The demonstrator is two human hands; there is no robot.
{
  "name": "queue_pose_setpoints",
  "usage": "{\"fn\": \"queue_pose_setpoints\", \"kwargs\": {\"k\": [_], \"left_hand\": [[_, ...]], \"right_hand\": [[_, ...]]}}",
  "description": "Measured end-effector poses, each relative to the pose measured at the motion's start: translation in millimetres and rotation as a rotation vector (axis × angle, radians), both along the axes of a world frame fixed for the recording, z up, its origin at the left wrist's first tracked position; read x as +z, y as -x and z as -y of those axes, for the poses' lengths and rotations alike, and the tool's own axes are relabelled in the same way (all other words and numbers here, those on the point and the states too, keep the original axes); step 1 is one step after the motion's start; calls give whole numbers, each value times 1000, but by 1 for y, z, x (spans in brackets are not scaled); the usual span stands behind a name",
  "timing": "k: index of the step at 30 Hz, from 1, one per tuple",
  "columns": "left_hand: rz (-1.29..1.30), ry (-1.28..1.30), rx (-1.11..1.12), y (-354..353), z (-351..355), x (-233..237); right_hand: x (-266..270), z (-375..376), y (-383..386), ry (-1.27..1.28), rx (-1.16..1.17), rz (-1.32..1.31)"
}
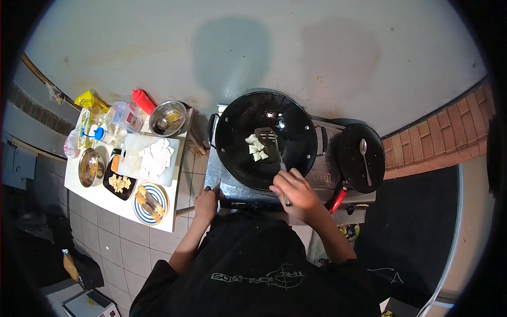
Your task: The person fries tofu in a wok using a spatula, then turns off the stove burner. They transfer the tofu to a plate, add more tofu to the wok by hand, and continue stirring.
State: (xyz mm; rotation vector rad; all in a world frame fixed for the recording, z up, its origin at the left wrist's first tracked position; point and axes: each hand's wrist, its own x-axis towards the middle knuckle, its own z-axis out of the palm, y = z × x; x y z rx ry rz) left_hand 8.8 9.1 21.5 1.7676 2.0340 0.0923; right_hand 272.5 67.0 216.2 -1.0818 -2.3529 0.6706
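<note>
My right hand (297,191) is closed around the handle of a slotted spatula (280,153), whose metal head rests inside a large black wok (237,164). Several white pieces of food (255,148) lie together in the wok, just left of the spatula head. At the stove's (214,171) front left corner, my left hand (206,203) is closed on a dark knob (216,192). Part of that knob is hidden by the fingers.
Right of the wok, a spoon (364,156) lies on a black pan (346,158) with a red handle (338,200). The white side table (74,177) on the left bears a cutting board (168,177) with white pieces, metal bowls, a striped plate (165,203) and bottles.
</note>
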Motion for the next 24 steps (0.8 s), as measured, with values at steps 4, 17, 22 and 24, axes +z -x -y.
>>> {"fn": "queue_pose_setpoints", "kwargs": {"k": [4, 17, 22, 24], "left_hand": [[26, -11, -3, 1, 0, 0], [18, -4, -15, 0, 0, 3], [24, -6, 5, 0, 1, -1], [38, -15, 22, 0, 2, -1]], "right_hand": [[3, 9, 2, -39, 67, 44], [2, 20, 17, 36, 163, 58], [-3, -5, 8, 61, -9, 43], [-3, -15, 2, 47, -160, -105]]}}
